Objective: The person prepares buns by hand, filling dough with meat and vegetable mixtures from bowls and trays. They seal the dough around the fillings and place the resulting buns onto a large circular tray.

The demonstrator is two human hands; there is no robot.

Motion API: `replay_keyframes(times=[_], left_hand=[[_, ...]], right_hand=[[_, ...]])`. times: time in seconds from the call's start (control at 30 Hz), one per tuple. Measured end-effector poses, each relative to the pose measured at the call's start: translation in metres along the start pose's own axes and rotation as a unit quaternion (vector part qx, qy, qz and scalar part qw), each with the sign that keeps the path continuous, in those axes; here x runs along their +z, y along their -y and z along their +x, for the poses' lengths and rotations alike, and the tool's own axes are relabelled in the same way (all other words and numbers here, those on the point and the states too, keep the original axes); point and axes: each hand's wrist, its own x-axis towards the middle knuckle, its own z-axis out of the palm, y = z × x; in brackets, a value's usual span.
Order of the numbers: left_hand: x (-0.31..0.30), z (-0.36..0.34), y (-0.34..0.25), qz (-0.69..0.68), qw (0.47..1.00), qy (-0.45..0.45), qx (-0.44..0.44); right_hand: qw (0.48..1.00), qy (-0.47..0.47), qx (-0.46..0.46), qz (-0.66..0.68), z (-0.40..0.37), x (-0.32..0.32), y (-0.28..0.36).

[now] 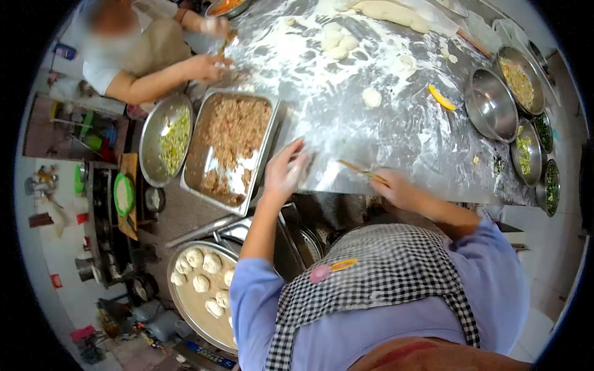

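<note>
My right hand (pixel 396 189) is closed around a thin wooden stick (pixel 354 166), held over the near edge of the floured metal table (pixel 346 133). My left hand (pixel 285 170) is beside the right wall of a rectangular metal pan (pixel 267 148), its fingers curved and apart with nothing seen in them. The pan holds minced filling (pixel 235 127), with bare metal showing in its near part. A small round piece of dough (pixel 371 97) lies on the table beyond my hands. Lower left, a round tray (pixel 179 298) carries several filled buns (pixel 201 283).
Left of the pan is a bowl (pixel 146 167) of chopped greens. A co-worker (pixel 154 55) works at the far left. Dough pieces (pixel 338 42), a dough roll (pixel 393 13) and a yellow curved scraper (pixel 441 98) lie farther back. Several metal bowls (pixel 489 105) line the right edge.
</note>
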Motion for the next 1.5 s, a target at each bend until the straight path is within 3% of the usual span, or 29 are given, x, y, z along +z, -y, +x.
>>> replay_keyframes(times=[0.07, 0.13, 0.23, 0.3, 0.37, 0.4, 0.43, 0.47, 0.5, 0.53, 0.57, 0.6, 0.63, 0.67, 0.73, 0.77, 0.83, 0.87, 1.0, 1.1, 1.17, 1.2, 1.27, 1.33, 1.4, 1.43, 1.47, 1.5], left_hand=[[0.051, 0.072, 0.005, 0.043, 0.998, 0.021, 0.046], [0.094, 0.144, 0.017, 0.117, 0.986, -0.010, 0.117], [0.144, 0.241, 0.022, 0.210, 0.972, -0.086, 0.054], [0.158, 0.279, -0.006, 0.259, 0.959, -0.108, -0.036], [0.169, 0.305, -0.003, 0.340, 0.937, -0.082, 0.001], [0.173, 0.316, -0.002, 0.363, 0.926, -0.035, -0.092], [0.179, 0.325, 0.005, 0.364, 0.923, -0.048, -0.118], [0.171, 0.316, -0.012, 0.481, 0.876, 0.040, -0.013], [0.171, 0.330, 0.042, 0.492, 0.869, 0.020, 0.046], [0.170, 0.319, 0.024, 0.348, 0.935, -0.033, -0.060], [0.164, 0.312, 0.008, 0.288, 0.950, 0.024, -0.121], [0.161, 0.287, -0.023, 0.312, 0.937, 0.014, -0.159], [0.150, 0.259, -0.001, 0.328, 0.944, -0.017, 0.027], [0.144, 0.224, 0.006, 0.265, 0.957, -0.044, 0.106], [0.132, 0.148, -0.019, 0.310, 0.936, 0.003, 0.165], [0.126, 0.112, -0.020, 0.313, 0.939, 0.056, 0.130], [0.123, 0.047, 0.009, 0.253, 0.944, 0.103, 0.185], [0.121, 0.023, 0.019, 0.242, 0.948, 0.145, 0.147], [0.140, 0.009, 0.001, 0.321, 0.936, 0.118, 0.086], [0.170, 0.038, 0.001, 0.406, 0.910, 0.078, 0.042], [0.177, 0.052, 0.021, 0.448, 0.890, 0.050, 0.063], [0.178, 0.062, 0.015, 0.452, 0.891, 0.047, 0.019], [0.176, 0.077, 0.014, 0.454, 0.889, 0.060, -0.027], [0.175, 0.080, 0.011, 0.461, 0.885, 0.039, -0.057], [0.171, 0.082, 0.026, 0.462, 0.885, 0.021, -0.056], [0.165, 0.084, 0.036, 0.457, 0.887, 0.028, -0.057], [0.149, 0.085, 0.049, 0.271, 0.959, 0.004, -0.084], [0.136, 0.080, 0.059, 0.073, 0.992, -0.022, -0.101]], right_hand=[[0.994, -0.009, 0.110, -0.020, -0.026, -0.044, -0.027], [0.986, -0.110, 0.122, -0.008, -0.054, -0.072, -0.054], [0.971, -0.200, 0.131, 0.002, -0.085, -0.104, -0.084], [0.960, -0.200, 0.193, 0.024, -0.102, -0.118, -0.098], [0.953, -0.200, 0.224, 0.041, -0.108, -0.131, -0.113], [0.953, -0.198, 0.223, 0.049, -0.109, -0.132, -0.122], [0.952, -0.198, 0.226, 0.057, -0.114, -0.135, -0.126], [0.957, -0.174, 0.226, 0.052, -0.113, -0.139, -0.127], [0.960, -0.153, 0.229, 0.048, -0.105, -0.143, -0.125], [0.962, -0.134, 0.235, 0.045, -0.098, -0.149, -0.122], [0.965, -0.110, 0.228, 0.062, -0.090, -0.155, -0.120], [0.969, -0.089, 0.217, 0.078, -0.080, -0.161, -0.121], [0.975, -0.077, 0.196, 0.066, -0.072, -0.160, -0.130], [0.981, -0.066, 0.177, 0.052, -0.064, -0.161, -0.137], [0.989, -0.043, 0.131, 0.054, -0.042, -0.171, -0.132], [0.993, -0.047, 0.094, 0.057, -0.032, -0.176, -0.131], [0.996, -0.054, 0.045, 0.052, -0.014, -0.178, -0.131], [0.997, -0.053, 0.034, 0.046, -0.007, -0.177, -0.130], [0.997, -0.057, -0.015, 0.046, 0.007, -0.171, -0.119], [0.998, -0.056, -0.032, 0.023, 0.004, -0.158, -0.120], [0.995, -0.019, 0.011, 0.096, -0.001, -0.153, -0.122], [0.990, 0.016, 0.031, 0.137, -0.006, -0.146, -0.123], [0.994, 0.008, 0.041, 0.105, -0.008, -0.126, -0.133], [0.989, 0.106, 0.099, -0.010, 0.001, -0.154, -0.088], [0.986, 0.100, 0.083, -0.105, 0.013, -0.151, -0.076], [0.991, 0.095, 0.067, -0.060, 0.018, -0.144, -0.081], [0.995, 0.084, 0.055, -0.018, 0.024, -0.138, -0.087], [0.996, 0.072, 0.049, 0.027, 0.032, -0.132, -0.092]])
